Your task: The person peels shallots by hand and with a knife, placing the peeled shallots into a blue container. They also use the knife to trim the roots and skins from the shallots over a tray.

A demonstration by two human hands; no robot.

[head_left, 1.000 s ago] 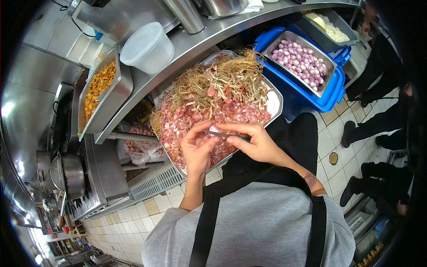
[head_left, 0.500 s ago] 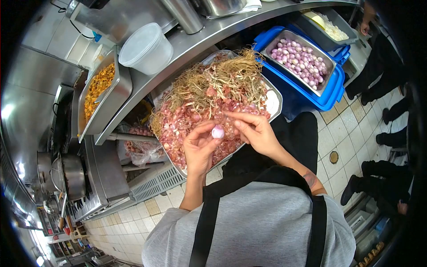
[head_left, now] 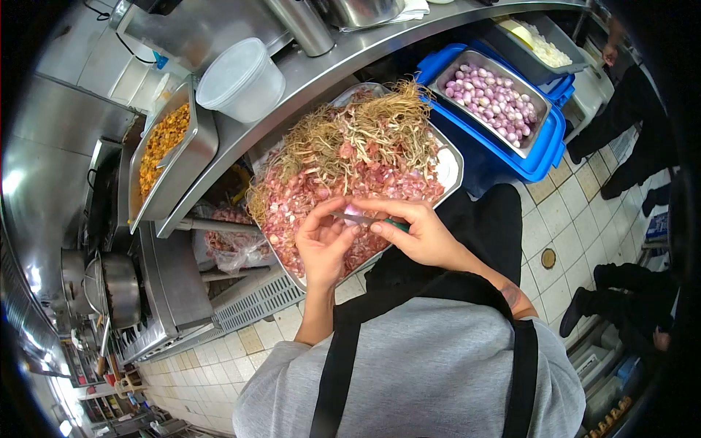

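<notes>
Pinching a shallot (head_left: pixel 352 209) in our left grip (head_left: pixel 325 232) above the tray (head_left: pixel 461 160), near side, we clasp a knife (head_left: pixel 359 218) across it in our right grip (head_left: pixel 415 228): one shallot slip could get us nicked!

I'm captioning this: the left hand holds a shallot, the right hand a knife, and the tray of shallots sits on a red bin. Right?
The head view shows a blue bin, not red, under the tray of shallots. The left hand does hold a shallot, the right hand a knife.
</notes>
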